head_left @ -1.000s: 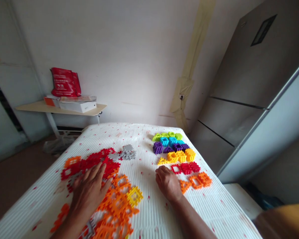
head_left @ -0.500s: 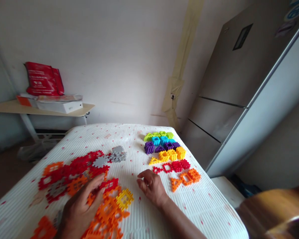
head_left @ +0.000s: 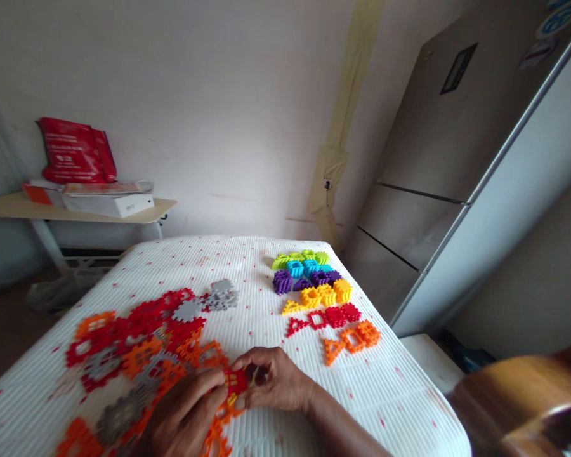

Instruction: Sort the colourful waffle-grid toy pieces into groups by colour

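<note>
A red interlocking plastic tile [head_left: 235, 382] with a window pattern is between my hands, just above the loose pieces. My right hand [head_left: 276, 382] pinches its right side between thumb and fingers. At the left edge the closed fingers of my left hand [head_left: 185, 406] grip it too. Part of a yellow tile [head_left: 231, 400] shows right beneath the red one. Orange tiles [head_left: 217, 438] lie under and around my left hand, partly hidden by it. A dark grey tile [head_left: 120, 416] lies to the left of that hand.
Mixed red tiles [head_left: 147, 311] and grey tiles [head_left: 223, 295] spread over the left of the table. Rows sorted by colour stand at right: green [head_left: 301, 259], blue [head_left: 295, 268], purple [head_left: 283, 282], yellow [head_left: 326, 293], red [head_left: 335, 316], orange [head_left: 354, 339]. A fridge [head_left: 409, 190] stands beyond.
My right hand has moved left and taken hold of the red tile's right side. The left hand has moved slightly right and down with the tile, uncovering grey pieces.
</note>
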Demonstrator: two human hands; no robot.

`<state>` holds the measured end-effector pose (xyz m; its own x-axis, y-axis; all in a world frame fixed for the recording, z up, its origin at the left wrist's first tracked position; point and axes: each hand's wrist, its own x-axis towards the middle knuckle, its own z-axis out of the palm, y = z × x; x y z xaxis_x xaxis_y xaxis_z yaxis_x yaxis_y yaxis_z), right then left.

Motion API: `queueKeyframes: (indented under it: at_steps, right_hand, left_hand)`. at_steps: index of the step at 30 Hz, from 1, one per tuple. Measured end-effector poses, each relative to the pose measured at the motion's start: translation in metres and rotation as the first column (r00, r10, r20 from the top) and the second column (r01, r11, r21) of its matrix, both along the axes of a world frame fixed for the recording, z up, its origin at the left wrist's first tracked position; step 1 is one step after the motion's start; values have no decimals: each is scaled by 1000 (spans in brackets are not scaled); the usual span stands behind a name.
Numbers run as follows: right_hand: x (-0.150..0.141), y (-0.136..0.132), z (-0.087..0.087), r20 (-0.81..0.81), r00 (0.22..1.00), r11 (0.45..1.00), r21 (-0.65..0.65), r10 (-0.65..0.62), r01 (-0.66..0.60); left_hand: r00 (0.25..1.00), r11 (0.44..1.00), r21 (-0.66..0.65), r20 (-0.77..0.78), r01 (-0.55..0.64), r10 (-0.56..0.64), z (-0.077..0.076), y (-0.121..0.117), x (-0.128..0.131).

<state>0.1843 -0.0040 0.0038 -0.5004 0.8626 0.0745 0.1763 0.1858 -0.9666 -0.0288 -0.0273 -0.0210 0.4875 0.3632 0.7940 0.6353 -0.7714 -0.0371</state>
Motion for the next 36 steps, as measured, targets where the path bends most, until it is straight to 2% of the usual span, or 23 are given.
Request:
queueKeyframes:
  at_steps: [4,6,7,8,9,11,13,15,16,19,25,28,32,36]
  right_hand:
    - [3,3,0,41,998,999,20,-49,48]
    - [4,4,1,66,994,995,49,-87,84]
    - [4,4,1,77,991,992,75,-105,99]
    - [4,3,1,87,989,988,109,-120,111]
    - [4,3,2,97,987,983,145,-130,115]
    - [3,2,2,123,984,971,215,-133,104]
    - [2,0,1,149,981,961,264,-121,79]
    - [0,0,-1,171,979,954,296,-107,52]
    - [0,0,-3,176,979,950,309,-102,43]
    - [-1,1,-7,166,977,934,351,-131,66]
    - [-12,-8,2,260,902,880,424,-345,214]
    - [-23,-17,9,339,858,850,491,-386,189]
    - [-33,-21,9,408,809,812,567,-423,138]
    - [-34,-21,3,454,776,781,620,-438,78]
  left_hand:
    - [993,996,-87,119,3,8,1,5,5]
    - [969,978,-207,240,-6,57,2,11,4]
    - [946,951,-308,307,-4,104,3,14,3]
    - [912,903,-430,376,12,167,3,16,2]
    - [868,829,-556,436,53,237,4,18,0]
    - [773,625,-756,510,195,376,7,20,-1]
    - [708,449,-826,540,341,455,12,19,1]
    - [678,361,-829,557,426,480,17,17,5]
    - [668,345,-826,564,446,485,20,16,6]
    - [647,346,-813,582,468,492,27,13,10]
    - [591,377,-813,581,443,560,27,15,8]
    - [570,402,-810,587,428,575,24,18,7]
    - [558,373,-809,584,454,589,22,18,8]
    - [544,365,-809,582,461,604,26,15,11]
